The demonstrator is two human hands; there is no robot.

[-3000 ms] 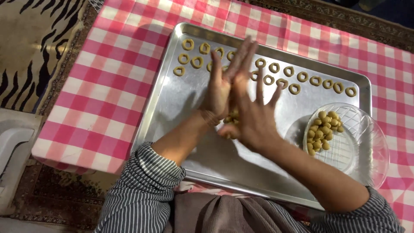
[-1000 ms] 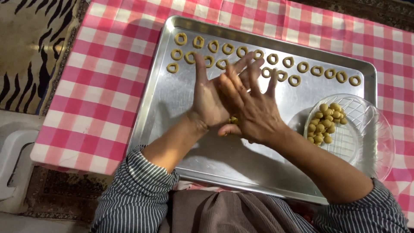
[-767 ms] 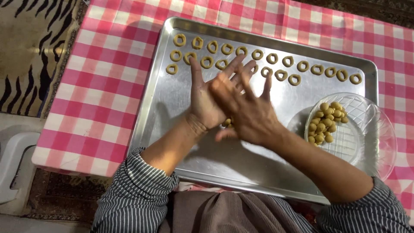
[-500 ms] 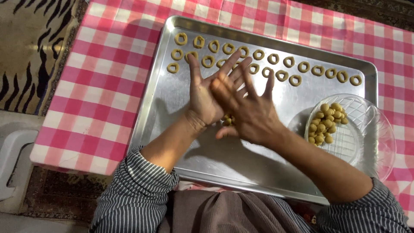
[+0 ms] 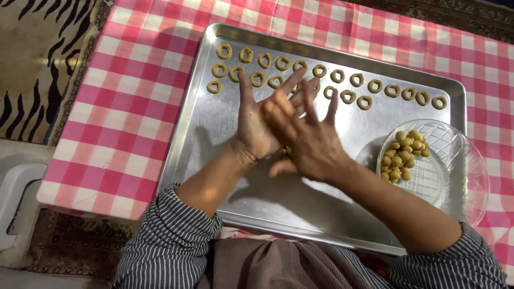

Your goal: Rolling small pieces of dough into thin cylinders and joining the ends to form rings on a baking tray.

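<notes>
1. Left hand (image 5: 256, 126) palm turned right, fingers straight and spread, tips reaching toward the rows of rings.
2. Right hand (image 5: 308, 142) laid flat across the left palm, fingers splayed and extended, thumb sticking out below.
3. Small piece of dough (image 5: 282, 152) pressed between the two palms; only a sliver of it shows at the lower edge of the hands. Neither hand curls around it; it is held by flat palm pressure alone.
4. Both hands hover over the middle of a metal baking tray (image 5: 225, 134), which sits on a desk covered by a red-and-white checked cloth (image 5: 112, 107).
5. Dough rings (image 5: 321, 70) lie in two rows along the far side of the tray, running from the left corner to near the right edge; a few are hidden behind the fingertips.
6. Clear glass plate (image 5: 455, 176) rests on the right end of the tray, overhanging its edge. Small dough balls (image 5: 401, 155) are heaped on its left part.
7. Striped sleeves pushed up on both forearms.
8. Zebra-patterned rug (image 5: 37, 64) on the floor left of the desk.
</notes>
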